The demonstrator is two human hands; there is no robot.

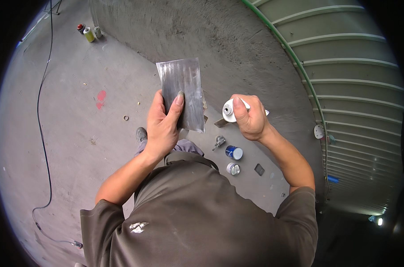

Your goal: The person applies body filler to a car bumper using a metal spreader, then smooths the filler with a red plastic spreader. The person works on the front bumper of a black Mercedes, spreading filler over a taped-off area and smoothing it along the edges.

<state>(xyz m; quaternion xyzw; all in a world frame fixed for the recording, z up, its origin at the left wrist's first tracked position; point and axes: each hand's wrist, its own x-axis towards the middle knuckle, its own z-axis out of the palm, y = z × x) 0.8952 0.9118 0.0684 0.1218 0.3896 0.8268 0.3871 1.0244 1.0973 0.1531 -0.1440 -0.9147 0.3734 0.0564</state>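
My left hand (162,127) grips an upright rectangular grey sheet (182,75), streaked and shiny, with my thumb across its face; edges of further pieces show behind it. To its right, my right hand (251,118) is wrapped round a white tube (230,110), its metal nozzle facing up beside my thumb. A flat dark strip (219,122) shows just below the tube; whether I hold it too I cannot tell. The two hands are apart.
Below my right hand lie a metal tool (219,141), a blue can (233,151), a silver can (233,169) and a dark pad (259,169). Several containers (89,34) stand back left near a rough wall (175,31). A cable (42,133) runs along the left; a green hose (299,66) borders ribbed panels.
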